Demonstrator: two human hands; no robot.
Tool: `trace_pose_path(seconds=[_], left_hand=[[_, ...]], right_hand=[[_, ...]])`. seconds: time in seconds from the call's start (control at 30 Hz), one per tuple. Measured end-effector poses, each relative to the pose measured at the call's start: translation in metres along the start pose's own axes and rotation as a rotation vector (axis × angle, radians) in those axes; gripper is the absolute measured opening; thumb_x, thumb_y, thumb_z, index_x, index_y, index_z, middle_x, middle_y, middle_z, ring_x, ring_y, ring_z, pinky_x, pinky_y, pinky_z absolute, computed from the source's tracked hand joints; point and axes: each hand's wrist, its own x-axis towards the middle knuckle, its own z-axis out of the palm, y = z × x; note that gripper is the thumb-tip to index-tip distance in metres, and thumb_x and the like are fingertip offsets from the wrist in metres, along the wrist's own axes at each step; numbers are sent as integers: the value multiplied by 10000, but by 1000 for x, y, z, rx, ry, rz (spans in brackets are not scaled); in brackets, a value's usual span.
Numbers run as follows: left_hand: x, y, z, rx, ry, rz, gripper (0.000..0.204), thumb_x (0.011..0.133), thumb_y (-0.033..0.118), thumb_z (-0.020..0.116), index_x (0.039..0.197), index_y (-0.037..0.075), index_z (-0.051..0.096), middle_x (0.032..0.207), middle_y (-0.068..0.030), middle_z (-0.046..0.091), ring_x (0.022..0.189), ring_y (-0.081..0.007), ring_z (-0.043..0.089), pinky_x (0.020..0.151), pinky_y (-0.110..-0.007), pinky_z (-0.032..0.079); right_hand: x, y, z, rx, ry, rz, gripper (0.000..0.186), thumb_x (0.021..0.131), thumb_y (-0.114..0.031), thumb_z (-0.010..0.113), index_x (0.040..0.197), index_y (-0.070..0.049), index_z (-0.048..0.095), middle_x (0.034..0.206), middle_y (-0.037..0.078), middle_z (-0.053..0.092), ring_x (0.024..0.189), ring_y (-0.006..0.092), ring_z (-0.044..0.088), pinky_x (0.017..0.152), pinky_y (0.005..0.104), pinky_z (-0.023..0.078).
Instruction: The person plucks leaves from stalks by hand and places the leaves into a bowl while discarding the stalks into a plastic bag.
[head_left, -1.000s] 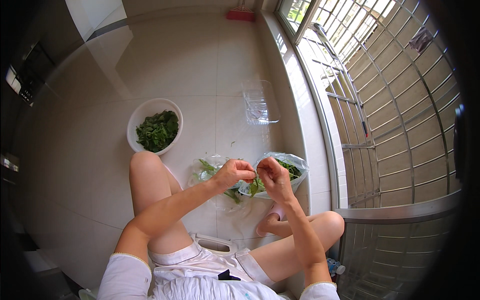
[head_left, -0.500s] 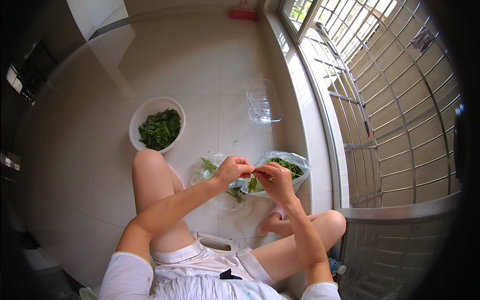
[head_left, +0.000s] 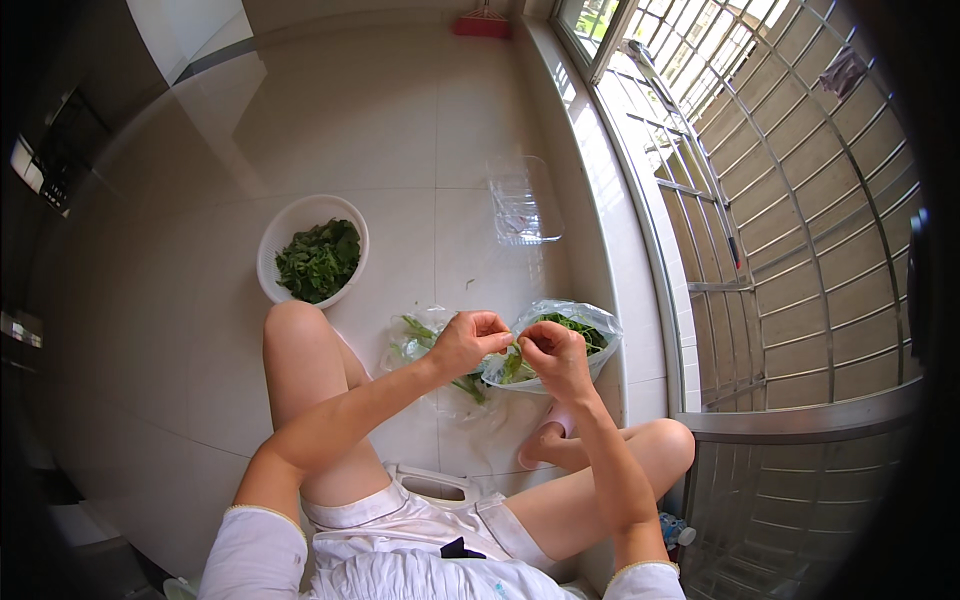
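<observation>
The person's left hand point(head_left: 470, 342) and right hand point(head_left: 557, 360) pinch a slender green leafy stem point(head_left: 516, 347) between thumbs and fingertips, by the left side of a translucent plastic bag point(head_left: 605, 322). Likely light, flexible and easily bruised; grip the stalk, not the leaves.

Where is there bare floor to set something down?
Bare beige tile floor lies between the round white plastic basin of green leaves and the clear rectangular plastic tray, reaching toward the red broom; more lies left of the basin. Crowded: around the left hand and right hand, by crumpled clear plastic with green stems and the clear plastic bag of greens.
</observation>
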Motion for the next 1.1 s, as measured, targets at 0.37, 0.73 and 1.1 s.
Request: trace_pose_path(seconds=[0.37, 0.73, 1.1], left_hand=[[3, 0, -11, -147, -5, -155, 103, 753, 126, 563, 744, 24, 566, 681, -19, 549, 642, -80, 501, 636, -207, 411], [6, -5, -10, -137, -40, -129, 123, 750, 142, 584, 767, 23, 559, 710, -27, 561, 668, -81, 515, 644, -202, 415], [7, -4, -11, -193, -47, -186, 87, 742, 132, 576, 720, 54, 546, 667, 0, 527, 622, -74, 484, 612, -201, 402]], right_hand=[[14, 74, -40, -558, 197, -275, 202, 631, 70, 471, 741, -31, 607, 774, 174, 575, 662, 301, 565, 628, 345, 448], [12, 24, -31, -329, 84, -91, 76, 656, -86, 606, 722, -48, 614, 649, 100, 574, 544, 215, 556, 509, 288, 442], [4, -5, 1, -205, -24, -253, 73, 670, -23, 581, 735, 8, 592, 634, 60, 551, 522, 91, 521, 478, 208, 414]])
